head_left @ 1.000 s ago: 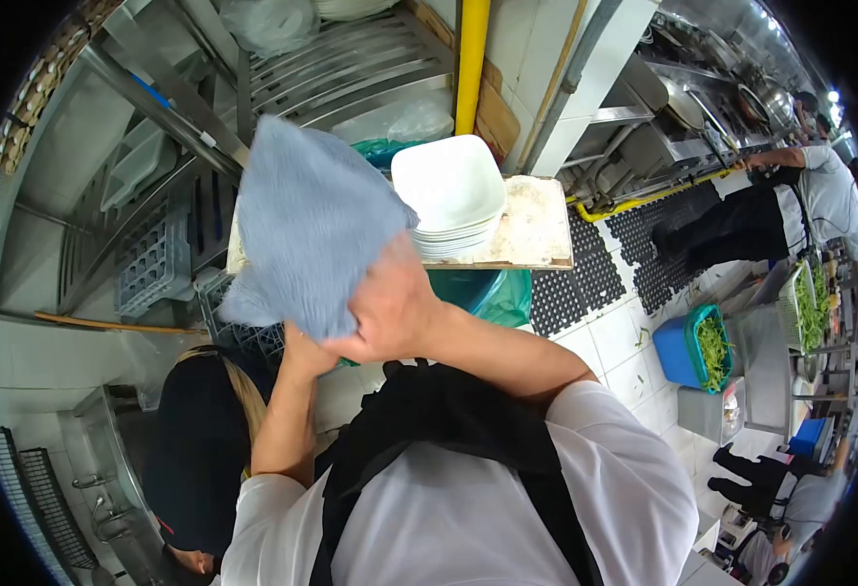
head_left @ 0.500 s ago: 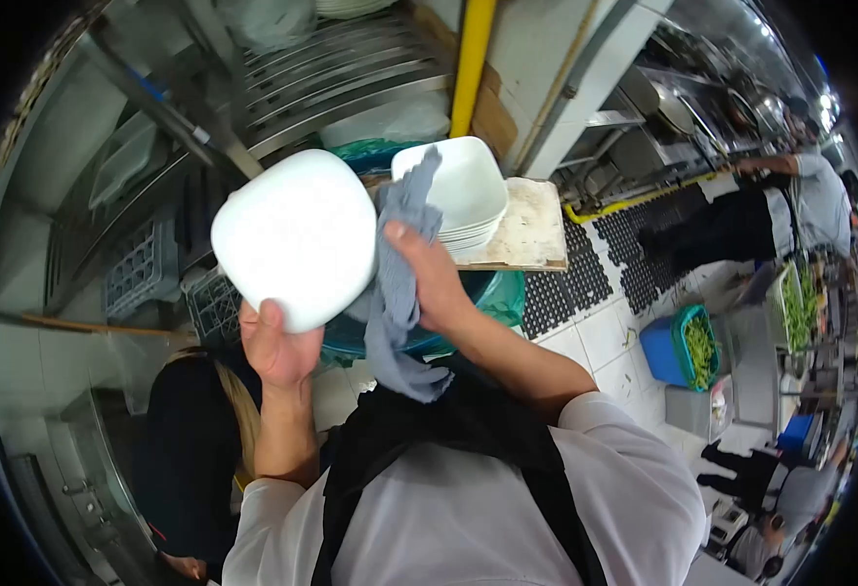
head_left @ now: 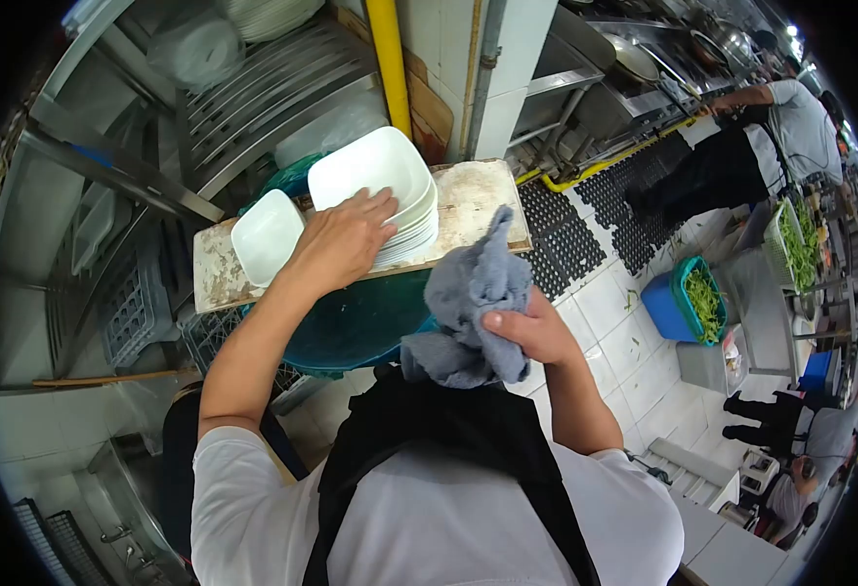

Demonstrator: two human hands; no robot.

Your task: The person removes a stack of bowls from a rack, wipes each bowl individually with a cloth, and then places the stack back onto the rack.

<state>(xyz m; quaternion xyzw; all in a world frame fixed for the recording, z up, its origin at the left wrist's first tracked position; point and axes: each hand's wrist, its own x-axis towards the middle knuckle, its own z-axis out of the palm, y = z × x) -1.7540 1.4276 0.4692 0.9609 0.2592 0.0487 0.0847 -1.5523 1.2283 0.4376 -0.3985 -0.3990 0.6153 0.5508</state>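
A stack of white square bowls (head_left: 407, 239) stands on a worn board. My left hand (head_left: 346, 239) lies over the near side of the top bowl (head_left: 370, 166), fingers spread and reaching inside it. To the left, a smaller white square dish (head_left: 268, 237) sits apart on the same board. In front of my apron, my right hand (head_left: 531, 332) is closed around a bunched grey cloth (head_left: 478, 303), thumb on top and part of the cloth sticking up.
The worn board (head_left: 482, 195) spans a large dark green bin (head_left: 360, 322). A slatted metal rack (head_left: 272, 107) and yellow pipe (head_left: 387, 59) stand behind. At right are a blue crate of greens (head_left: 678, 303), black floor mats (head_left: 565, 244) and other people, one by the stove (head_left: 790, 137).
The white dish my left hand held up is out of it, and that hand has moved right onto the stack. My right hand has drawn the cloth back and right, bunching it. The view has shifted.
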